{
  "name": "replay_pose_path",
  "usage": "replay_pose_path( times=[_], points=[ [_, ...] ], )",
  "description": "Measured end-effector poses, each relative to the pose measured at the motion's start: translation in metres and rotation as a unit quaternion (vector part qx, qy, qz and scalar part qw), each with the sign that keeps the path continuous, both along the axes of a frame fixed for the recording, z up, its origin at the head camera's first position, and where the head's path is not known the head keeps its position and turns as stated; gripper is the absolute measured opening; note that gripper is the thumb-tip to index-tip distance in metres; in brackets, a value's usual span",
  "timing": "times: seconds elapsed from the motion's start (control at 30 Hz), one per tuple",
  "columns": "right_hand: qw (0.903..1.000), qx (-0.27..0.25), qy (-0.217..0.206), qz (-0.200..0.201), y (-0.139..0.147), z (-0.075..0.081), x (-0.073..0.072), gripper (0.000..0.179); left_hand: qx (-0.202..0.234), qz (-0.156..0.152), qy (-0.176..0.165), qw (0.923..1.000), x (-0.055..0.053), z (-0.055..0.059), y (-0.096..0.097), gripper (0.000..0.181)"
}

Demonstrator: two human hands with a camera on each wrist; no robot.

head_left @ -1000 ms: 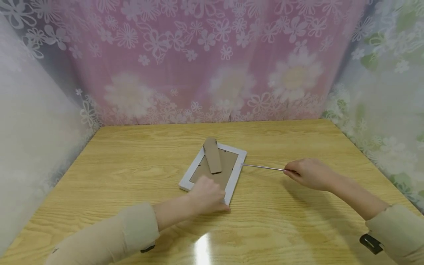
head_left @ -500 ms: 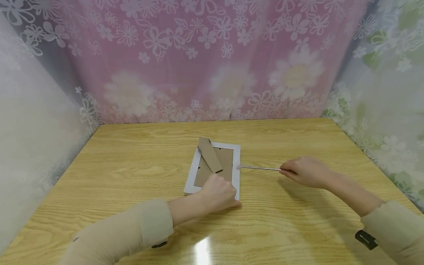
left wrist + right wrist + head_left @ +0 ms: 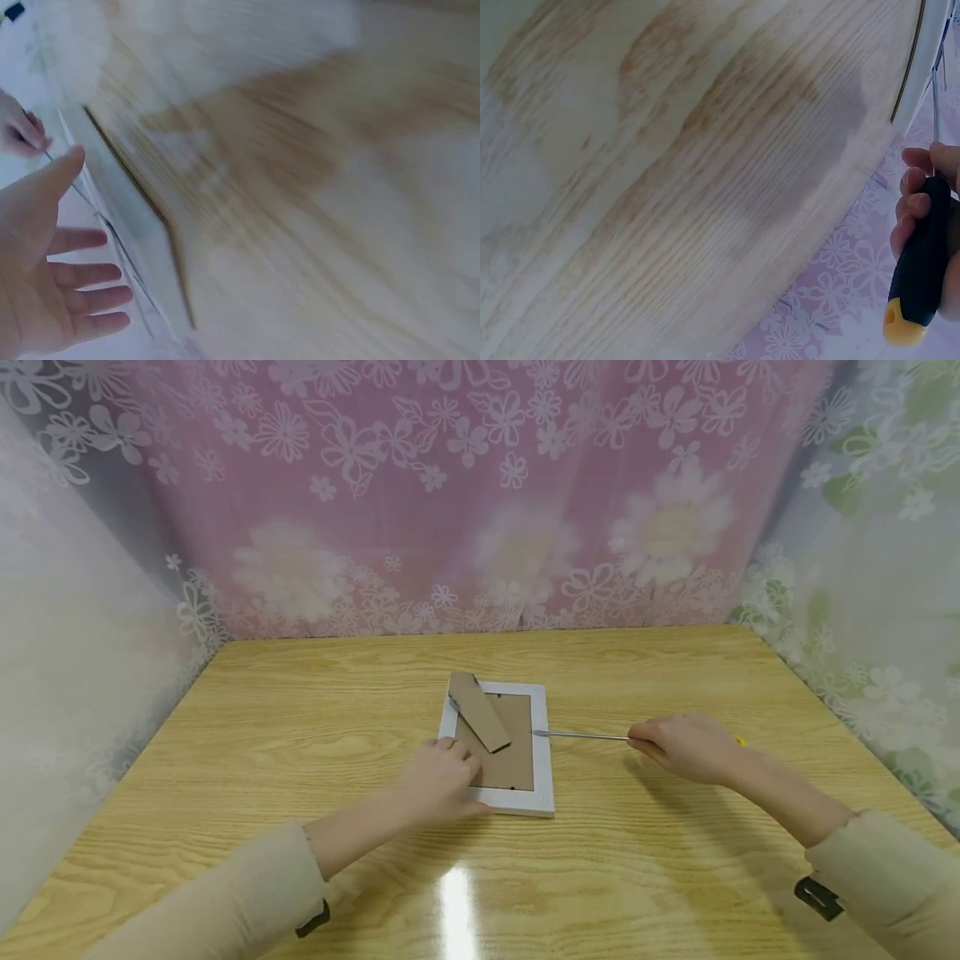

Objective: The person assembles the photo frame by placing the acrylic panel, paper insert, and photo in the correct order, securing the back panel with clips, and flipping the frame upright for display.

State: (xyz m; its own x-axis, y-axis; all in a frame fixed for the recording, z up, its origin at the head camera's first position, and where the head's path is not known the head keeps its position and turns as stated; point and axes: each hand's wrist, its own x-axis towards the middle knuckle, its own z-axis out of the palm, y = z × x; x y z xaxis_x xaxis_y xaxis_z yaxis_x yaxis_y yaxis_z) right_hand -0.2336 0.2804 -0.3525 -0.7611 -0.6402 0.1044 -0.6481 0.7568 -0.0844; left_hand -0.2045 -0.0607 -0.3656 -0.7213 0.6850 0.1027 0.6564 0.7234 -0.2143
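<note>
A white picture frame [image 3: 543,768] lies face down on the table, its brown backing board [image 3: 510,768] showing. A brown easel stand [image 3: 480,714] lies slanted across the board. My right hand [image 3: 690,747] grips a screwdriver [image 3: 922,259] by its black handle with a yellow end. The screwdriver's flat tip sits over the frame's right border, at the backing's edge. At the frame's near left corner is my left hand [image 3: 438,781], thumb by the near edge. In the left wrist view its fingers [image 3: 90,300] extend loosely, apart from the thumb; contact with the frame is unclear.
The wood-grain table [image 3: 315,710] extends around the frame on all sides. A pink floral curtain [image 3: 420,527] hangs behind its far edge, and pale floral cloth [image 3: 870,635] hangs at the right. Small dark tabs sit along the backing's edges.
The frame has turned and now stands nearly square to me. My left hand has shifted from the near edge to the near left corner, its fingers loosening. My right hand has moved slightly left.
</note>
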Motion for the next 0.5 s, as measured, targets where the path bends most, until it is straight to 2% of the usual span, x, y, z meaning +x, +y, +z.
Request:
replay_pose_path(
  times=[0.13,0.2,0.33,0.5],
  points=[
    [0.9998,-0.003,0.018,-0.008,-0.001,-0.001,0.0,0.011,0.038,-0.019,-0.041,0.9983,0.0,-0.004,-0.02,0.057],
    [0.9996,-0.004,0.026,-0.007,-0.002,-0.001,0.0,0.01,0.049,-0.024,-0.063,0.9965,0.001,-0.006,-0.024,0.061],
    [0.9994,-0.005,0.035,-0.005,-0.003,-0.002,0.001,0.011,0.05,-0.017,-0.092,0.9944,0.003,-0.007,-0.025,0.056],
    [0.9996,-0.011,0.022,-0.012,-0.004,-0.001,0.001,0.012,0.04,-0.008,-0.097,0.9944,0.005,-0.006,-0.023,0.05]
  ],
)
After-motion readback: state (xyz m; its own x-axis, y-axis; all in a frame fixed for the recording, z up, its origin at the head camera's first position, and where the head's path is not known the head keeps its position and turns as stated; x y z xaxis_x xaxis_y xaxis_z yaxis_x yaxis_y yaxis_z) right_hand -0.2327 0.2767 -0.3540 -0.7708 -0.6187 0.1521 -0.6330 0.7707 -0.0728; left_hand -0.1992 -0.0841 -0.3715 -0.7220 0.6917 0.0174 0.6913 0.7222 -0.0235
